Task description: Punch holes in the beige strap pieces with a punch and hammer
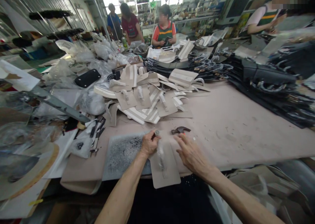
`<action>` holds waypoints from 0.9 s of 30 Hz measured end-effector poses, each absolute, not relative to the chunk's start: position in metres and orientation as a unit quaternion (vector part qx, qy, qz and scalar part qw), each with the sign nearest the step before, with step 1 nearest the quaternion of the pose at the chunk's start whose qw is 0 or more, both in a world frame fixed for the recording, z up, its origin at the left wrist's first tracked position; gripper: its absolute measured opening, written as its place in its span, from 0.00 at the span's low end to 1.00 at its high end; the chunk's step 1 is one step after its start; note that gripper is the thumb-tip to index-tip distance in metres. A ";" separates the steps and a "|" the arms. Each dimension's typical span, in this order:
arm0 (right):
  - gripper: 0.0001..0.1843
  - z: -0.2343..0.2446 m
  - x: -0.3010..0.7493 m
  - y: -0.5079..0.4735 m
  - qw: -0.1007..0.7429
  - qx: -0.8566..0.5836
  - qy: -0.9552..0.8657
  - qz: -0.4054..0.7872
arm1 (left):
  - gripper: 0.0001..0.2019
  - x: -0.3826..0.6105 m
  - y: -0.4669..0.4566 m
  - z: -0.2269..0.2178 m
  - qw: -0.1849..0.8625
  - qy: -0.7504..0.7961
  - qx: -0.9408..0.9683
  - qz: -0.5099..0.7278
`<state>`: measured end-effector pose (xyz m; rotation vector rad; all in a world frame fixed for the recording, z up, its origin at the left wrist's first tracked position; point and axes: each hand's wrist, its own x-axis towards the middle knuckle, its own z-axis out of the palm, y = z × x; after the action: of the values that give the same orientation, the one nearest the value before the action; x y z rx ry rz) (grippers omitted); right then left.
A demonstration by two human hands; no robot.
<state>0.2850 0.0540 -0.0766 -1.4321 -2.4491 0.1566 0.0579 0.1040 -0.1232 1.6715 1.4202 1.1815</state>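
My left hand (150, 144) is closed around a short metal tool with a round end (157, 132), its lower part hidden by my fingers. Beneath that hand lies a beige panel (169, 168) with a clear-wrapped strip (161, 158) on it, reaching past the table's front edge. Partly under the panel is a grey slab (123, 155) with black specks. My right hand (193, 153) has its fingers apart, its fingertips at a claw hammer (180, 130). Only the hammer's dark head and a bit of orange handle show; whether the fingers touch it I cannot tell.
Beige panels (157, 102) lie heaped behind my hands. Stacked black bag pieces (268, 76) stand at the right. Small hand tools (94, 142) and plastic bags (91, 100) are at the left, beside a slanted metal bar (59, 104). Several people sit or stand farther back.
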 end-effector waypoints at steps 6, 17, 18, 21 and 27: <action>0.11 -0.057 0.226 0.056 0.057 -0.252 -0.965 0.040 | 0.08 0.060 0.111 -0.127 0.383 0.563 0.547 0.487; 0.19 -0.043 0.202 0.053 -0.004 -0.563 -0.820 0.103 | 0.14 0.027 0.113 -0.018 0.320 0.488 0.462 0.669; 0.21 -0.045 0.202 0.053 0.006 -0.577 -0.807 0.124 | 0.13 0.030 0.110 -0.020 0.335 0.494 0.466 0.652; 0.18 -0.056 0.197 0.048 0.042 -0.611 -0.775 0.155 | 0.12 0.045 0.104 -0.048 0.401 0.517 0.461 0.599; 0.20 -0.074 0.186 0.036 0.100 -0.621 -0.756 0.182 | 0.11 0.059 0.104 -0.108 0.469 0.526 0.472 0.529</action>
<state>0.1859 0.0357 -0.0739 -1.8360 -2.2349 0.5379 0.0592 0.1042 -0.1082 1.1582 1.2896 1.2973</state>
